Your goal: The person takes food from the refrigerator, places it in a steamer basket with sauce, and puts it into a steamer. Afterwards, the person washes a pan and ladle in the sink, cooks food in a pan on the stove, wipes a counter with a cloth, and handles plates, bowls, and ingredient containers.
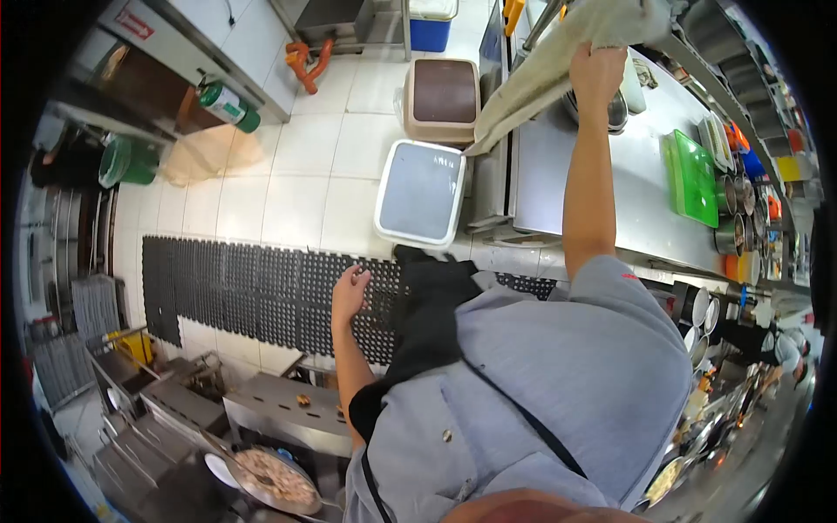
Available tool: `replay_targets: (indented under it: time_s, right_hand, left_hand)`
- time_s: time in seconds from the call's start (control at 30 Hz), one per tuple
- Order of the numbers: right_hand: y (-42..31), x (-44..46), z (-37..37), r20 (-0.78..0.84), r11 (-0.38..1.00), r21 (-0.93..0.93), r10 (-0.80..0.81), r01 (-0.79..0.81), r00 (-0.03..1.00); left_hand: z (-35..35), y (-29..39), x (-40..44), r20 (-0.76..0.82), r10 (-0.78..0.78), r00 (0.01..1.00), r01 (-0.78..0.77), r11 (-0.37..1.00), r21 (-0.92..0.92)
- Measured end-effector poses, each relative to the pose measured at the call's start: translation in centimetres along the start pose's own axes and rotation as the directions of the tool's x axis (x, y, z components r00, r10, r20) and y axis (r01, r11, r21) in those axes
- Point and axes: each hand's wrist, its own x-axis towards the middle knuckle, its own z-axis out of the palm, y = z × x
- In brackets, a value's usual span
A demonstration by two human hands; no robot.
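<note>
My right hand is closed around a long, pale, stained cloth, raised over the left end of the steel counter. The cloth hangs down to the left, past the counter's edge, its tip close to a lidded white bin. Metal bowls stand on the counter just behind my right wrist. My left hand hangs low at my side above a black perforated floor mat. Its fingers are loosely bent and apart, with nothing seen in them.
A brown-lidded bin stands behind the white one. On the counter lies a green tray, beside several metal containers. A stove with a pan of food is at the lower left. Another person is at the far right.
</note>
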Motion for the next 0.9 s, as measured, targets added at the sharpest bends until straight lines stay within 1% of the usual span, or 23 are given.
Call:
replay_targets:
  time_s: [0.03, 0.1, 0.13, 0.2, 0.23, 0.27, 0.3, 0.33, 0.37, 0.4, 0.47, 0.53, 0.57, 0.6, 0.63, 0.67, 0.7, 0.73, 0.77, 0.8, 0.83, 0.87, 0.9]
  right_hand:
    - [-0.3, 0.2, -0.2, -0.009, 1.000, -0.022, 0.009, -0.009, 1.000]
    - [-0.5, 0.3, -0.6, 0.248, 0.986, -0.169, 0.035, 0.007, 0.968]
    - [0.3, -0.2, 0.4, 0.358, 0.962, -0.243, -0.027, 0.122, 0.933]
    - [3.9, -1.2, 3.6, 0.412, 0.962, -0.272, 0.092, 0.026, 0.907]
    - [4.6, -2.0, 4.6, 0.331, 0.957, -0.227, 0.249, -0.180, 0.910]
    - [-0.6, -1.8, 1.3, 0.542, 0.849, -0.528, 0.345, -0.009, 0.766]
    - [-1.7, -3.2, 2.2, 0.370, 0.872, -0.490, 0.229, -0.020, 0.900]
    - [-2.1, -4.1, 3.2, 0.178, 0.885, -0.465, 0.082, 0.010, 0.981]
    - [-8.5, -2.1, -1.9, 0.112, 0.881, 0.019, 0.469, -0.474, 0.876]
    - [-9.7, -4.1, -0.6, -0.124, 0.937, 0.076, 0.347, -0.340, 0.929]
    - [-13.5, -7.5, -1.5, -0.009, 0.850, 0.173, 0.507, -0.498, 0.862]
    - [-17.0, -10.3, -3.0, 0.087, 0.653, 0.411, 0.666, -0.636, 0.741]
    - [-18.9, -11.3, -4.3, 0.172, 0.600, 0.377, 0.703, -0.706, 0.690]
    - [-20.4, -12.7, -5.5, 0.238, 0.541, 0.332, 0.745, -0.773, 0.623]
    - [-21.2, -15.3, -4.3, 0.171, 0.559, 0.435, 0.719, -0.706, 0.674]
    - [-21.9, -18.2, -3.1, 0.058, 0.730, 0.349, 0.609, -0.588, 0.791]
    - [-23.8, -19.2, -4.0, 0.122, 0.680, 0.356, 0.646, -0.641, 0.753]
    - [-25.0, -19.5, -6.4, 0.341, 0.513, 0.321, 0.722, -0.796, 0.603]
    - [-26.4, -20.8, -6.9, 0.293, 0.533, 0.254, 0.753, -0.807, 0.590]
    - [-27.5, -21.9, -7.4, 0.257, 0.553, 0.192, 0.769, -0.811, 0.585]
    - [-29.0, -22.8, -8.6, 0.170, 0.528, 0.156, 0.818, -0.835, 0.550]
    - [-30.9, -23.0, -9.8, 0.174, 0.531, 0.126, 0.820, -0.838, 0.546]
    - [-32.4, -23.0, -10.2, 0.193, 0.539, 0.099, 0.814, -0.836, 0.548]
  left_hand:
    - [-1.4, 1.6, 0.3, -0.016, 0.010, 1.000, -0.009, 1.000, 0.008]
    - [-3.9, 2.2, 3.3, 0.043, 0.057, 0.997, -0.058, 0.998, 0.022]
    - [-5.1, 2.8, 5.1, 0.096, 0.089, 0.991, -0.091, 0.996, 0.023]
    - [-7.3, 7.7, 7.6, 0.193, 0.104, 0.976, -0.127, 0.986, 0.112]
    - [-7.8, 10.0, 9.5, 0.235, 0.159, 0.959, -0.199, 0.967, 0.156]
    - [-8.5, 12.0, 11.6, 0.288, 0.211, 0.934, -0.275, 0.940, 0.203]
    - [-9.1, 14.0, 13.8, 0.349, 0.274, 0.896, -0.375, 0.889, 0.263]
    - [-9.5, 15.9, 16.0, 0.415, 0.327, 0.849, -0.457, 0.848, 0.268]
    - [-9.5, 18.7, 17.1, 0.459, 0.390, 0.799, -0.535, 0.808, 0.246]
    - [-9.5, 21.6, 17.4, 0.499, 0.440, 0.746, -0.600, 0.770, 0.217]
    - [-9.3, 26.2, 18.9, 0.580, 0.630, 0.516, -0.785, 0.619, 0.026]
    - [-8.0, 32.5, 17.3, 0.579, 0.751, 0.318, -0.874, 0.469, -0.128]
    - [-7.4, 35.7, 17.0, 0.621, 0.760, 0.190, -0.934, 0.334, -0.123]
    - [-6.0, 38.2, 17.2, 0.606, 0.795, -0.003, -0.954, 0.180, -0.241]
    - [-4.4, 40.3, 16.3, 0.598, 0.797, -0.083, -0.897, 0.201, -0.393]
    - [-3.0, 42.0, 15.6, 0.596, 0.780, -0.190, -0.884, 0.127, -0.449]
    - [-1.6, 43.3, 14.9, 0.600, 0.750, -0.277, -0.867, 0.075, -0.493]
    - [0.8, 43.5, 14.8, 0.674, 0.705, -0.219, -0.783, 0.285, -0.553]
    - [1.7, 43.4, 13.1, 0.753, 0.622, -0.216, -0.748, 0.390, -0.537]
    - [3.4, 43.3, 13.4, 0.826, 0.502, -0.258, -0.687, 0.506, -0.522]
    - [4.5, 42.6, 13.0, 0.837, 0.455, -0.304, -0.682, 0.509, -0.524]
    - [4.7, 42.0, 12.6, 0.840, 0.429, -0.332, -0.680, 0.509, -0.528]
    - [4.5, 41.8, 12.5, 0.818, 0.431, -0.382, -0.611, 0.546, -0.573]
